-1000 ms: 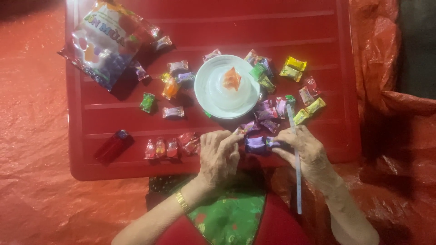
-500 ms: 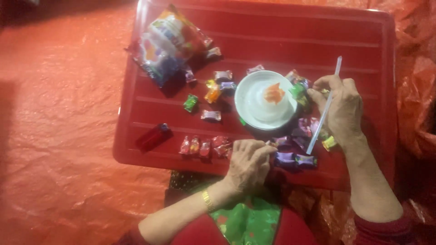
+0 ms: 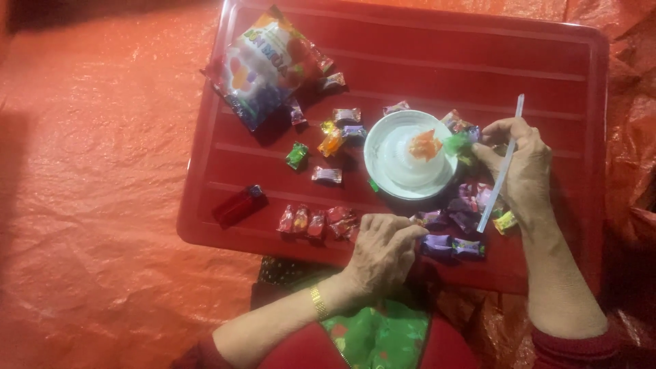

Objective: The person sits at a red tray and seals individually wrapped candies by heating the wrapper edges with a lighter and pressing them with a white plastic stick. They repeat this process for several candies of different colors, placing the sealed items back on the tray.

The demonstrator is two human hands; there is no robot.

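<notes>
A green-wrapped candy (image 3: 456, 143) is pinched by the thumb and forefinger of the right hand (image 3: 517, 164) just at the right rim of the white bowl (image 3: 383, 147); a white plastic straw (image 3: 502, 164) is also tucked along that hand's fingers, sticking up past the knuckles. Inside the bowl one orange piece (image 3: 425, 145) is seen, nothing else. The left hand (image 3: 383, 249) is curled loosely, fingertips down on the red tray (image 3: 478, 61) beside the purple-wrapped candies (image 3: 452, 246); whether one is actually gripped cannot be told.

Progress, judged from the layout: little appears done. Only one piece is in the bowl, while most sweets are spread on the tray still wrapped: a cluster of purple and pink ones under the right hand, a yellow one (image 3: 506, 222) near the wrist, a row of red ones (image 3: 314, 222) by the near edge, and green, orange and silver pieces (image 3: 326, 175) left of the bowl. An opened candy bag (image 3: 263, 65) lies at the far left corner, and a red lighter (image 3: 236, 206) lies near the left edge. Red plastic sheeting (image 3: 89, 205) covers the ground around.
</notes>
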